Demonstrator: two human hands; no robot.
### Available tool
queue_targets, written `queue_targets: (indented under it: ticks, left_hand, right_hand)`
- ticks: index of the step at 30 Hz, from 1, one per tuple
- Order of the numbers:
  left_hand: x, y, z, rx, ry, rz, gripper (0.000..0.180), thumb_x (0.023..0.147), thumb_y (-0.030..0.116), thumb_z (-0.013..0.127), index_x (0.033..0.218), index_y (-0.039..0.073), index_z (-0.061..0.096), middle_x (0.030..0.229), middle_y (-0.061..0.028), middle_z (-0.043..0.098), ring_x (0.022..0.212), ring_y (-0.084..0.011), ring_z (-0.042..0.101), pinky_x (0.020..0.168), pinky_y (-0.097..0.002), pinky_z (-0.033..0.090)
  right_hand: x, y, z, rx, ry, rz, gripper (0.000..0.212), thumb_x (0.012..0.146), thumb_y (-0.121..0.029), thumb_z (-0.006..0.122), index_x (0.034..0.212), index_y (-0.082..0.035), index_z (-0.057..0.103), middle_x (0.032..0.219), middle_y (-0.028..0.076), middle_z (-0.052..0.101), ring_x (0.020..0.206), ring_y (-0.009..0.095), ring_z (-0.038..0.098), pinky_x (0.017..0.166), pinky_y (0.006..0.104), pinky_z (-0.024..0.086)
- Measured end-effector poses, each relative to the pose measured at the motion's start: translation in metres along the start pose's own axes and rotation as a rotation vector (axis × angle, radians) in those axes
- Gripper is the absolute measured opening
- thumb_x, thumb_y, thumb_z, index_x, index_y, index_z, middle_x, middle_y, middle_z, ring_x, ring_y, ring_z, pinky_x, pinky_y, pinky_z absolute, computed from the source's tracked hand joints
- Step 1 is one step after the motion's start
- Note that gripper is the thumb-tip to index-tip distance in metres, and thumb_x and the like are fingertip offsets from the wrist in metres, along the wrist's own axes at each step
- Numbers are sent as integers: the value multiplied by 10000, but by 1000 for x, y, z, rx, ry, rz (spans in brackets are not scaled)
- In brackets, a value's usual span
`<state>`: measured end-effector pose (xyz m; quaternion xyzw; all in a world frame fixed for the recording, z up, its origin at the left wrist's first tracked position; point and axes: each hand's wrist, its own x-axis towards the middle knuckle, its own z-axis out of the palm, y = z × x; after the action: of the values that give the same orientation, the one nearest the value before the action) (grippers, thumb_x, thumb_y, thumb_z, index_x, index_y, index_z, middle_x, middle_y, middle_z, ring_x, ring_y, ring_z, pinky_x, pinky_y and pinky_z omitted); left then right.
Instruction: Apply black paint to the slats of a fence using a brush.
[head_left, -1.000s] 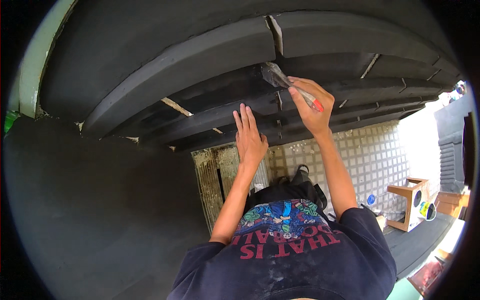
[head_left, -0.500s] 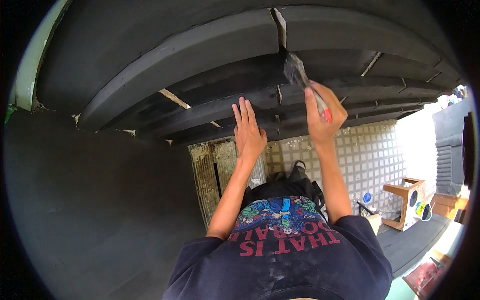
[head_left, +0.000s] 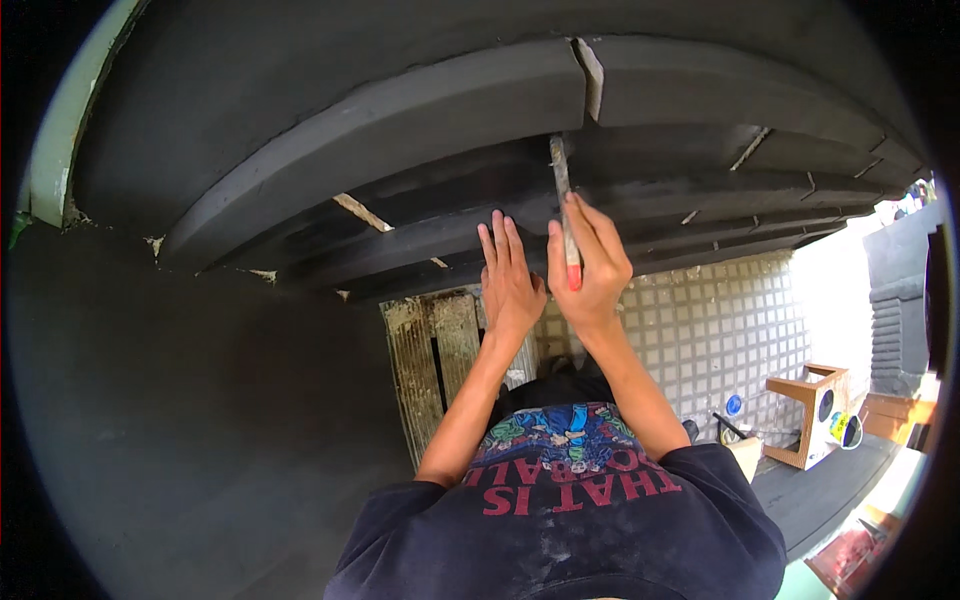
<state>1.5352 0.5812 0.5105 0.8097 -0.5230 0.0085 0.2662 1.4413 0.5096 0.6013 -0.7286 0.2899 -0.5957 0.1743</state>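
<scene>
My right hand (head_left: 592, 262) grips a paintbrush (head_left: 562, 172) by its pale, red-ended handle. The brush is turned edge-on, its dark-stained head pointing away from me against the underside of a curved dark grey ledge (head_left: 450, 115). To its left, my left hand (head_left: 512, 285) lies with fingers outstretched on a lower dark grey ledge (head_left: 430, 222), holding nothing. A pale vertical gap (head_left: 591, 80) splits the face of the upper ledge just beyond the brush. Another bare light strip (head_left: 362, 212) shows farther left.
A dark grey wall (head_left: 200, 400) fills the left side. Weathered ribbed boards (head_left: 410, 350) stand below the ledges, beside a tiled floor (head_left: 700, 310). At right are a brown stool (head_left: 800, 400), a small bucket (head_left: 846, 430) and a blue lid (head_left: 734, 404).
My right hand has moved left and toward me with the paintbrush, which has turned from broad side to edge-on. My left hand still rests on the ledge. The view has shifted slightly.
</scene>
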Motion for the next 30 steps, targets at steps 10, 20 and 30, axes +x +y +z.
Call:
queue_targets:
  ticks: [10, 20, 30]
  left_hand:
    - [-1, -6, 6, -72, 56, 27, 836, 937, 264, 641, 1596, -73, 253, 1698, -262, 173, 1572, -488, 148, 1031, -601, 485]
    - [5, 15, -10, -81, -44, -169, 884, 923, 288, 656, 1617, -40, 219, 1708, -228, 177, 1578, -464, 154, 1052, -599, 466]
    - [7, 29, -15, 47, -156, -366, 925, 897, 273, 685, 1623, -32, 200, 1714, -211, 171, 1581, -457, 149, 1057, -611, 460]
  right_hand:
    - [-9, -9, 30, 50, 42, -59, 287, 834, 22, 735, 1097, 135, 732, 1061, 252, 734, 972, 362, 733, 869, 389, 592]
    - [-20, -30, 59, 201, 0, -58, 309, 787, 44, 755, 1093, 84, 750, 1046, 203, 727, 912, 332, 724, 860, 387, 590]
    - [-4, -9, 46, 397, -152, -44, 230, 819, 14, 760, 1043, 66, 750, 1056, 212, 766, 935, 313, 767, 846, 365, 601]
